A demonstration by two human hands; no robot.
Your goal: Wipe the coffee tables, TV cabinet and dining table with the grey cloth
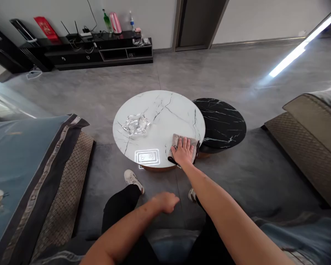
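My right hand (184, 150) lies flat on a folded grey-brown cloth (195, 142) with dark edging, fingers spread and pressing it against the tabletop. The cloth rests near the front right rim of a round white marble-patterned table (165, 110). My left hand (167, 202) hangs in front of the table, above the floor, its fingers curled into a loose fist with nothing visible in it. On the left part of the white top sits a clear, wavy-edged glass dish (137, 124), apart from both hands.
A lower round black table (223, 123) adjoins the white one on the right. Sofa or bed-like seats stand at left (24, 147) and right (306, 136). Along the far wall, a black TV cabinet (99, 55) carries a pink kettle (115, 23), bottles and a router.
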